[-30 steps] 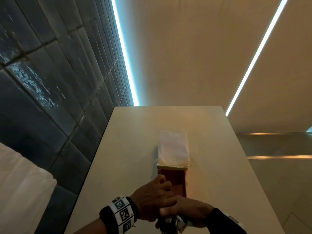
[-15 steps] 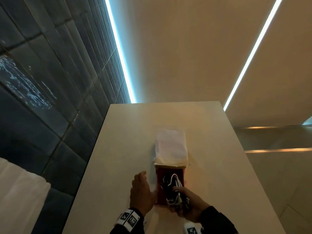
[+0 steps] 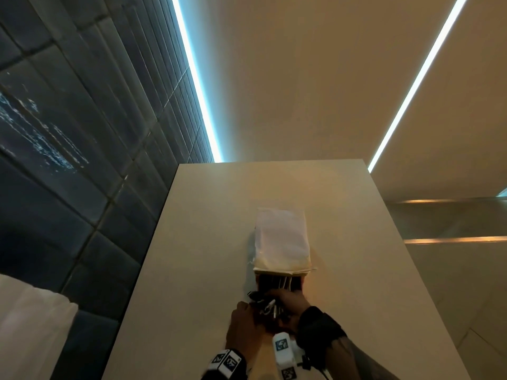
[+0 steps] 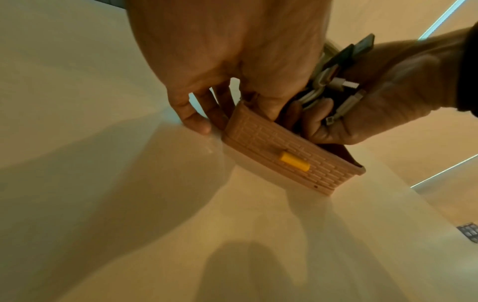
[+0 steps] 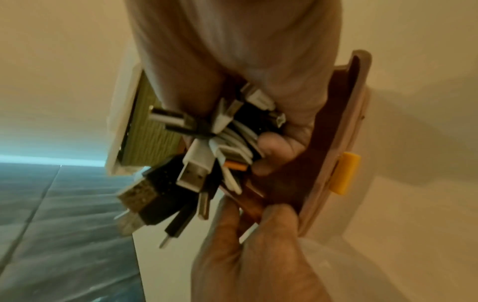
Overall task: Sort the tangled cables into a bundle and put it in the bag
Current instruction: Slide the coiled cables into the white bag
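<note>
A pink woven-pattern bag [image 4: 271,147] with a yellow clasp [image 4: 294,161] lies open on the table, showing its brown inside [image 3: 274,283]. Its white flap [image 3: 281,237] is folded back on the far side. My right hand [image 3: 289,304] grips the bundle of black and white cables [image 5: 207,147] and holds it in the bag's mouth. Several plugs [image 4: 344,83] stick out past the fingers. My left hand [image 3: 244,323] pinches the bag's near left rim [image 5: 261,212], with its thumb [image 4: 264,106] inside and its fingers [image 4: 196,122] outside on the table.
The pale table [image 3: 192,270] is long and narrow. Its left edge runs along a dark tiled wall [image 3: 82,160], and its right edge drops to a lower floor [image 3: 452,270]. A white object [image 3: 30,325] sits low at the left.
My right hand has carried the cable bundle from the table's near edge to the bag's mouth. My left hand let go of the bundle, lay beside the bag, and now pinches its rim.
</note>
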